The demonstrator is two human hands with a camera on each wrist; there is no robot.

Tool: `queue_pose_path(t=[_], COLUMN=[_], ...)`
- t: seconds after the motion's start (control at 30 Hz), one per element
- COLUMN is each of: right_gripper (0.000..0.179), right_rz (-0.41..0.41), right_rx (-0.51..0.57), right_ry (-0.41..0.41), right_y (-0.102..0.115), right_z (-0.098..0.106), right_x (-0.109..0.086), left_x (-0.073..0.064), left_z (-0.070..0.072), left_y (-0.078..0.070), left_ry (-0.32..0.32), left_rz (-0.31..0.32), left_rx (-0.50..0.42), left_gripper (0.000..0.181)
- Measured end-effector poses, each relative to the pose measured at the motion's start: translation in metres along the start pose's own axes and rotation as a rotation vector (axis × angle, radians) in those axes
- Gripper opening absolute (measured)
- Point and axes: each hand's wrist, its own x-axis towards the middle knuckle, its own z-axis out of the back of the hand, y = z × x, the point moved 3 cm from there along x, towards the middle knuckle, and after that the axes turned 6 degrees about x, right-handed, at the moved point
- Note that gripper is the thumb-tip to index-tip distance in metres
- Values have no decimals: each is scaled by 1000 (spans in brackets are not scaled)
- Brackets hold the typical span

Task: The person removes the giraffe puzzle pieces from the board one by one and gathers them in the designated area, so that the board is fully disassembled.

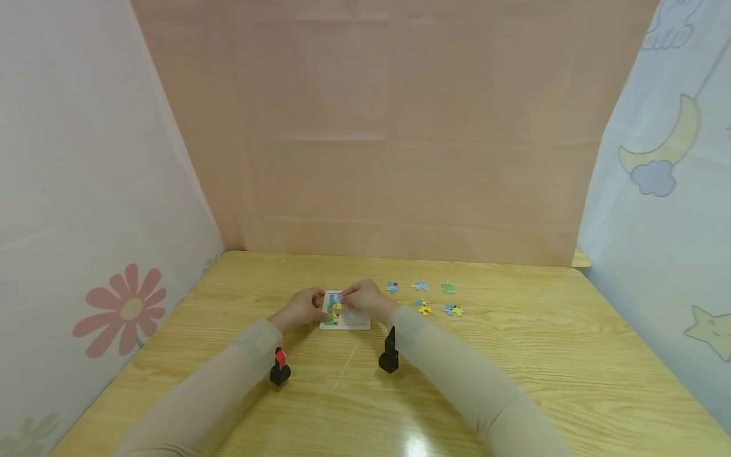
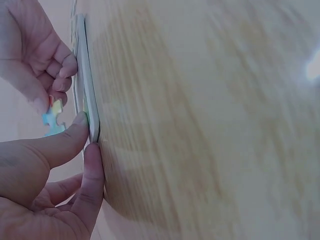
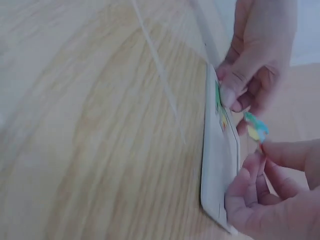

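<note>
A white puzzle tray [image 1: 355,324] lies on the wooden table with a few coloured pieces in its left part. My left hand [image 1: 302,309] grips the tray's left side, its thumb [image 2: 67,145] on top and a finger against the edge. Over the tray, my right hand [image 1: 368,300] pinches a jigsaw piece [image 3: 256,129] in blue, green and yellow between thumb and finger. That piece is tilted and held above the tray surface in both wrist views. The right hand's lower fingers are curled near the tray's rim.
To the right of the tray lie several loose jigsaw pieces, among them a blue one [image 1: 421,287], a green one [image 1: 448,288] and a yellow-and-blue one [image 1: 454,310]. A brown-pink backdrop [image 1: 388,158] stands behind the table, with patterned sheets at both sides.
</note>
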Motion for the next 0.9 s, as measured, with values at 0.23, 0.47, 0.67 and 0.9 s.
queue_pose_path(t=[0.23,0.47,0.67,0.9], right_gripper=[20,22,24,23], right_rz=[15,10,9,20], right_rx=[94,106,82,68], right_ry=[76,87,66,94], right_y=[-3,0,4,0], right_z=[10,27,46,69], right_x=[-2,-10,-23,-34], left_x=[-1,1,1,-3], left_z=[2,3,2,6], left_y=[0,0,0,-2], left_ry=[5,13,19,32], left_rz=[-12,2,18,22], left_rx=[13,13,21,19], left_gripper=[67,68,66,69])
